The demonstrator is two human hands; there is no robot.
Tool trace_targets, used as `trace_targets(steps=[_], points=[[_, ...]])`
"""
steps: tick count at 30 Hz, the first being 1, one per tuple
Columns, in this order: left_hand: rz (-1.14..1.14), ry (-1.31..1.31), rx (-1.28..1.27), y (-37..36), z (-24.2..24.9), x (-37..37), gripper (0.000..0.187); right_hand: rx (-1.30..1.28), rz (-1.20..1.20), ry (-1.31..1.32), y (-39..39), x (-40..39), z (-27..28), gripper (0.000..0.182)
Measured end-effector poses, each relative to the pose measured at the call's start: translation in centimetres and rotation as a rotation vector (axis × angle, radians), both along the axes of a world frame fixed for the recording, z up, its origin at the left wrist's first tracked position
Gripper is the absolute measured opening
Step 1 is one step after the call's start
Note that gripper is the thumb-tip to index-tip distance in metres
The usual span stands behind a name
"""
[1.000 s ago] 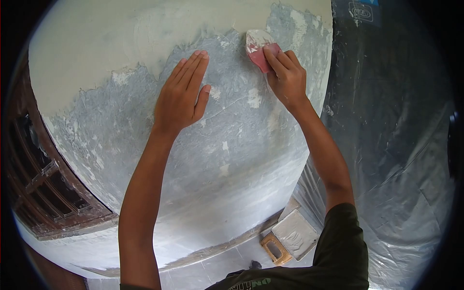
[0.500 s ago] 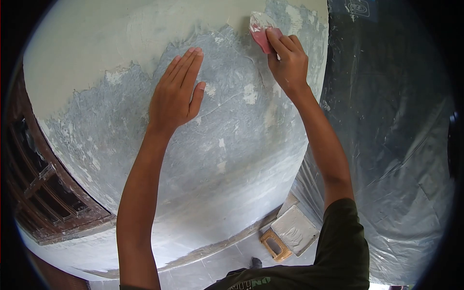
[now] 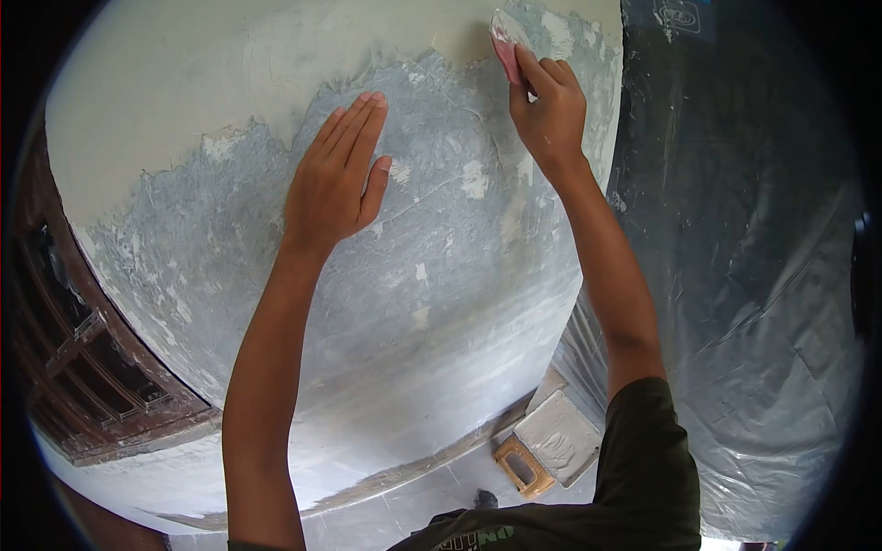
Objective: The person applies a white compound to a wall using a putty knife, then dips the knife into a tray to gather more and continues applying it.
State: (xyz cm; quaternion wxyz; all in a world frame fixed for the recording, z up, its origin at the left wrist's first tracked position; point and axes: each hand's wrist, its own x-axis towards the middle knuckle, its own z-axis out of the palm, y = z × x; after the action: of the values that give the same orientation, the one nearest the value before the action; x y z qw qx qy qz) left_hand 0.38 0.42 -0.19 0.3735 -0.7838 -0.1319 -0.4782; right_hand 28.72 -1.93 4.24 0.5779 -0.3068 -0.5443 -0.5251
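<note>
One pink putty scraper [image 3: 503,57] sits pinched in the right hand [image 3: 551,115]; the empty left hand [image 3: 335,179] lies flat on the wall [image 3: 459,239]; even pressure seems best.

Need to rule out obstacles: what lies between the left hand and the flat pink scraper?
Head view: no object, just rough grey wall and cream coating.

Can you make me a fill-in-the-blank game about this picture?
1. The right hand holds a pink tool, but the left hand holds ____.
2. The brown wooden frame is on the picture's ____ side.
3. Below the wall is a tiled, grey ____.

Missing words: nothing, left, floor.
</note>
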Motion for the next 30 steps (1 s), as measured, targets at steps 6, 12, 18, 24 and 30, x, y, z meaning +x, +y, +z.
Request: trace_targets(steps=[6,12,18,24,30], points=[[0.003,0.007,0.006,0.0,0.0,-0.2,0.055,-0.09,-0.162,-0.007,1.8,-3.0,0.2,0.027],[-0.001,0.006,0.01,-0.5,0.3,-0.2,0.051,-0.192,-0.028,-0.011,-2.8,-6.9,-2.7,0.024],[-0.001,-0.009,0.013,-0.1,0.1,-0.1,0.051,-0.193,-0.195,0.189,-0.1,-4.3,3.3,0.014],[-0.053,-0.016,0.003,-0.3,0.2,-0.1,0.053,-0.313,-0.119,0.063,-1.9,-9.5,-3.1,0.014],[-0.047,-0.013,0.0,-0.1,0.0,0.0,0.052,-0.257,-0.078,0.18,-1.9,-6.4,1.9,0.009]])
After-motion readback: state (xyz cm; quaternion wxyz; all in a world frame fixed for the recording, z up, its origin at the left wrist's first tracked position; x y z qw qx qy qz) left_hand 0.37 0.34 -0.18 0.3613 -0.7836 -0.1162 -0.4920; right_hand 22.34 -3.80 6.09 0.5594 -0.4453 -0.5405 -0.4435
